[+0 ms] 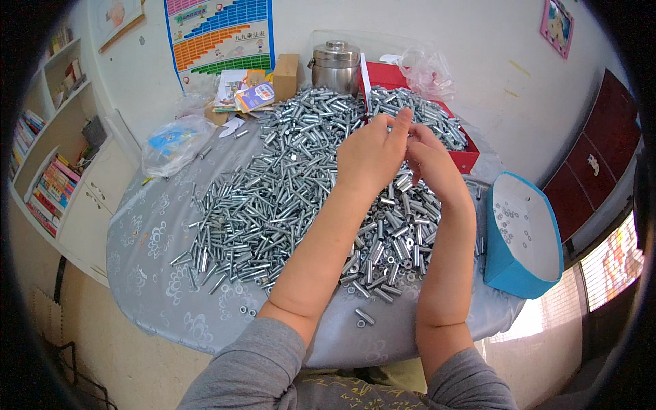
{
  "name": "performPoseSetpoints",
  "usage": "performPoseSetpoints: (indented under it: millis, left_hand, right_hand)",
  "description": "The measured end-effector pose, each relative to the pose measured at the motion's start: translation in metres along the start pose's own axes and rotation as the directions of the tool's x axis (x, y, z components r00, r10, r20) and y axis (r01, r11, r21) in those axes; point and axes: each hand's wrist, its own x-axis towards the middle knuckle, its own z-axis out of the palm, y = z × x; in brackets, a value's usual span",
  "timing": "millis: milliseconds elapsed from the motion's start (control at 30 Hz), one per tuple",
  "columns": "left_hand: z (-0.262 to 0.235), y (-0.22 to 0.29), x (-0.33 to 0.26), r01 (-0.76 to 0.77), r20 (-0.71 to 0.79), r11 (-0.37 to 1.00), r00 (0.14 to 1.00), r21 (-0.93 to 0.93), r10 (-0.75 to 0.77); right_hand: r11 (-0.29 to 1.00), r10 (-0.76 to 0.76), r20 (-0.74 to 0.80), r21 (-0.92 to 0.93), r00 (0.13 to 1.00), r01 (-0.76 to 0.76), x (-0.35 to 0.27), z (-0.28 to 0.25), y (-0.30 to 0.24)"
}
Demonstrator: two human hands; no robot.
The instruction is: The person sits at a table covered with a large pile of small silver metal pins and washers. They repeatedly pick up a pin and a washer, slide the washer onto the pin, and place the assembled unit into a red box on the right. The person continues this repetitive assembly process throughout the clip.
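My left hand (369,154) and right hand (430,160) met, fingers curled, above the heap of silver metal bolts and sleeves (287,191), seemingly assembling one small piece I cannot tell.

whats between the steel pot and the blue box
In the head view, a red tray heaped with metal sleeves lies between the steel pot and the blue box.

Left hand (369,156) and right hand (432,160) meet, fingers pinched together.

Steel canister (335,65), blue box (523,236), plastic bag (174,141)
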Motion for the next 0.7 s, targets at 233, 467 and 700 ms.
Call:
performPoseSetpoints:
  millis: [233,467,700]
  left_hand:
    - [-0.004,0.003,0.0,0.03,0.021,0.999,0.999,-0.014,-0.029]
    - [-0.003,0.004,0.0,0.054,0.022,0.998,0.998,0.037,-0.055]
    - [-0.001,-0.001,0.001,0.02,-0.005,0.999,1.0,0.027,-0.02]
  right_hand:
    - [0.998,0.033,0.085,0.043,0.996,-0.037,0.003,-0.005,-0.001]
    - [0.788,-0.385,-0.495,-0.615,0.779,-0.002,0.022,-0.004,0.04]
    - [0.986,-0.057,0.113,0.16,0.992,0.039,0.005,0.003,0.003]
